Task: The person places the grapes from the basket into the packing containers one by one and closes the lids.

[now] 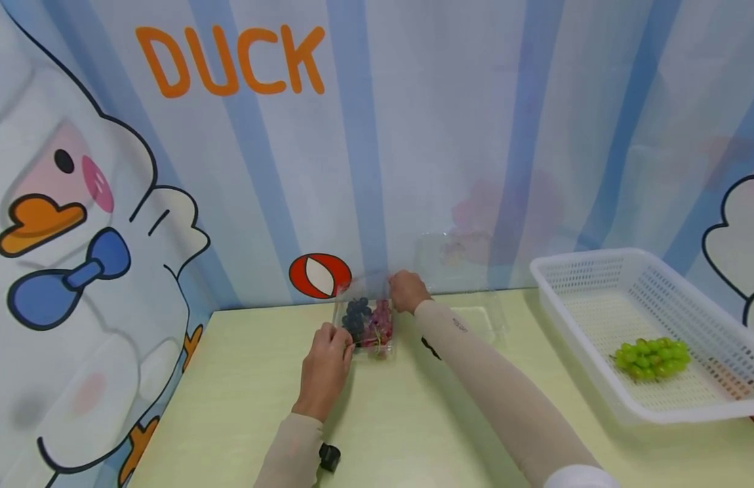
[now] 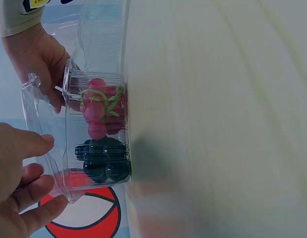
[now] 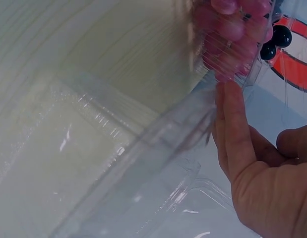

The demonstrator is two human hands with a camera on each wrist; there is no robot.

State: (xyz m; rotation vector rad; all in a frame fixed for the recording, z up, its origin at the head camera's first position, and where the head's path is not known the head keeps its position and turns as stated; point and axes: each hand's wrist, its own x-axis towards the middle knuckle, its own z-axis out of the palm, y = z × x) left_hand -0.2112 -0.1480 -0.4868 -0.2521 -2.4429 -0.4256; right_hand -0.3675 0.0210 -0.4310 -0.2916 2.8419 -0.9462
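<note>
Currently, one clear box (image 2: 96,77) stands on the table (image 1: 261,373), holding two grape bunches: one dark bunch (image 1: 356,315) and one red bunch (image 1: 382,318). The left hand (image 1: 325,369) has fingers spread at the box's raised lid (image 2: 38,106); the right hand (image 1: 409,291) sets straight, pressed-together fingers against its right side. Rightward of that box sit a second, open box (image 1: 477,322) and, farther, one white basket (image 1: 572,339) containing one green bunch (image 1: 653,358).

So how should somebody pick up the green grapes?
Probably from straight above, cupping the middle of the green grapes gently from both sides. They lie low in the white basket, whose walls rise all around, and they're a bumpy cluster of round berries.
</note>
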